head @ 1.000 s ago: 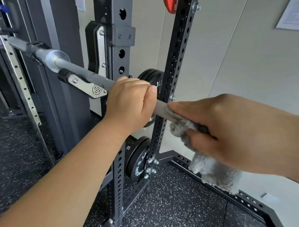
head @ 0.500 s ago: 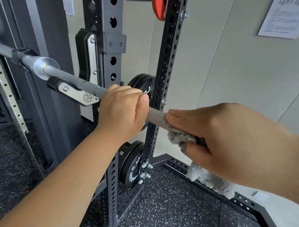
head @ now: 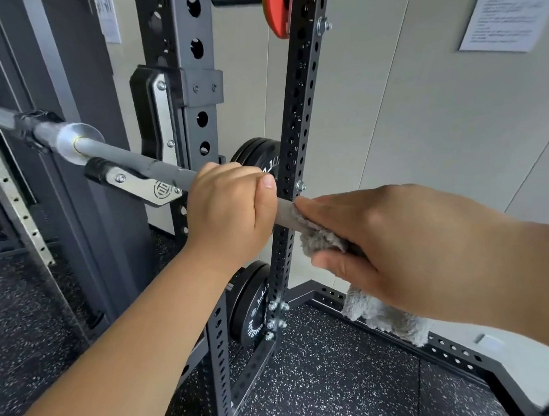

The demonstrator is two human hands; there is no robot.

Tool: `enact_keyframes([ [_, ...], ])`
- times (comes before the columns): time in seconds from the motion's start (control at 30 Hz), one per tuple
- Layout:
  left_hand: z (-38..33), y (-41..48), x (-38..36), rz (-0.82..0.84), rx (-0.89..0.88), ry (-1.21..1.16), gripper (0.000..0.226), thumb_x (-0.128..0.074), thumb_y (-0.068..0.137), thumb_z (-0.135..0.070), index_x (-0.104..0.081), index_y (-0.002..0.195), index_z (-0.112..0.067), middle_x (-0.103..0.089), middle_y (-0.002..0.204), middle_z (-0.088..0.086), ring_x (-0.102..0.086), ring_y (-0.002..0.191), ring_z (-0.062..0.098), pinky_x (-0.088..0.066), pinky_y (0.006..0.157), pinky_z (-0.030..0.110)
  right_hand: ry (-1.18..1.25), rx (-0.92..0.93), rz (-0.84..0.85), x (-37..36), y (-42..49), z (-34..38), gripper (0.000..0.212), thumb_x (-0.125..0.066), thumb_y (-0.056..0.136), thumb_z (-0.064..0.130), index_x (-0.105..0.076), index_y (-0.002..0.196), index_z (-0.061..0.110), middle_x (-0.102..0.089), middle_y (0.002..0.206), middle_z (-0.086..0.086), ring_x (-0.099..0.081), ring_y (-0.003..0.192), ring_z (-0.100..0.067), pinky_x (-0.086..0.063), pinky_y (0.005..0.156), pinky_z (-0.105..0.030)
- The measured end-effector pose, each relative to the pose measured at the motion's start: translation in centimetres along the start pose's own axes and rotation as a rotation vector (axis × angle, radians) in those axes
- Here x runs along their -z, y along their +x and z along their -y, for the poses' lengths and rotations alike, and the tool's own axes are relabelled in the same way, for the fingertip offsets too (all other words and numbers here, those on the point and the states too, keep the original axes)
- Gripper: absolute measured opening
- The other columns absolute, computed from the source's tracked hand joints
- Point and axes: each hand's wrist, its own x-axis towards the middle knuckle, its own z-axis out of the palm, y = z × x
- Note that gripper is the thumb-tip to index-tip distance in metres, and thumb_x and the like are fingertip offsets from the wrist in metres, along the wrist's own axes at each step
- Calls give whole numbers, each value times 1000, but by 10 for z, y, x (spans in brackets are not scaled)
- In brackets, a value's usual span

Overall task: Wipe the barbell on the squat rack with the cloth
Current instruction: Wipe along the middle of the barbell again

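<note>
The wiping is judged to be under way: the grey cloth [head: 317,239] is wrapped round the barbell [head: 136,164], which is carried on the squat rack [head: 297,114]. How much shaft is done cannot be told. The bar is clenched by the left hand [head: 232,206]; cloth and bar are grasped together by the right hand [head: 406,254].

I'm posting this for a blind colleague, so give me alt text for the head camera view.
A person's right hand wraps a grey cloth around a barbell resting on a squat rack, while the left hand grips the barbell alongside. Black weight plates sit behind the rack's upright.
</note>
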Motion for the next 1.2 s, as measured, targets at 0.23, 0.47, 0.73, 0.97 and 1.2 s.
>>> enact_keyframes([
  [0.23,0,0,11,106,-61,-35,41,-24,104,-30,-49,71,-25,-47,67,-11,-45,69,21,-39,75,43,-109,-197,-134,-37,-21,22,57,-71,89,18,-47,141,22,-54,92,1,-51,59,-25,-52,46,-35],
  [0.47,20,14,29,318,-251,-123,41,-22,105,-44,-48,77,-29,-44,71,-11,-43,69,14,-34,64,35,-127,-444,-482,-63,-23,51,74,-93,69,14,-66,137,12,-69,129,-3,-68,110,-32,-57,89,-48],
  [0.73,34,22,23,288,-308,-9,47,-23,101,-49,-34,61,-29,-43,56,-7,-41,52,17,-27,52,29,-149,-633,-751,-67,-12,94,35,-68,99,22,-70,133,14,-68,97,-5,-61,72,-26,-51,63,-36],
  [0.97,34,18,14,161,-257,-28,48,-29,100,-43,-37,58,-23,-34,49,-5,-35,45,27,-19,49,26,-169,-744,-655,-96,3,112,45,-66,100,30,-62,143,15,-65,81,3,-56,55,-24,-47,40,-35],
  [1.2,35,16,8,53,-247,-45,43,-34,98,-36,-37,58,-21,-30,51,-5,-30,48,26,-14,58,31,-147,-772,-787,-76,-6,111,48,-66,99,25,-60,143,6,-71,80,0,-60,53,-22,-51,43,-33],
])
